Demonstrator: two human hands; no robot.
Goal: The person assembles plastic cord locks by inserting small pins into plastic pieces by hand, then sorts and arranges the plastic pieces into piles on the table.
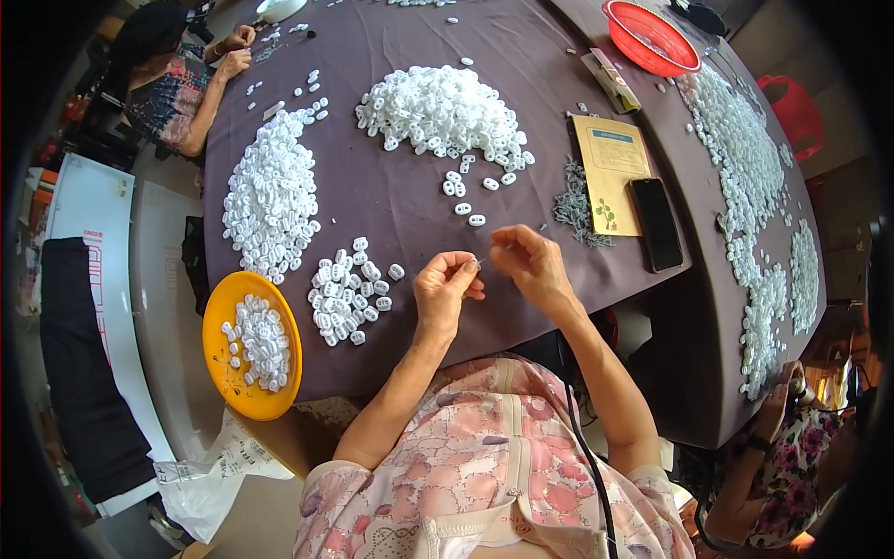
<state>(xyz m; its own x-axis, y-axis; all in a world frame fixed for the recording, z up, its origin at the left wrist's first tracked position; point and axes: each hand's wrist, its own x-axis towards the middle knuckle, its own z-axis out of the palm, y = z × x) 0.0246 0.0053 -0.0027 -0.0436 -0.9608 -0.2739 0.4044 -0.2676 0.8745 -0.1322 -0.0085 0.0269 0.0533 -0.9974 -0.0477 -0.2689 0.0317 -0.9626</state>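
Note:
My left hand (449, 291) is closed in a pinch near the table's front edge. A small pale bit shows at its fingertips, too little to name. Close by on the right, my right hand (533, 268) has bent fingers smeared by motion, so its grip is unclear. Ahead of both hands lie a few loose white two-holed plastic pieces (463, 209), in front of a large heap of the same pieces (438, 107). A smaller group of them (346, 296) spreads to the left of my left hand. Small grey parts (579, 210) lie piled beyond my right hand.
An orange plate (219, 321) with white pieces sits at the left edge, below another heap (270, 191). On the right are a brown envelope (610, 149), a black phone (656, 225) and a red basket (619, 33). Co-workers' hands (235, 54) show far left and lower right.

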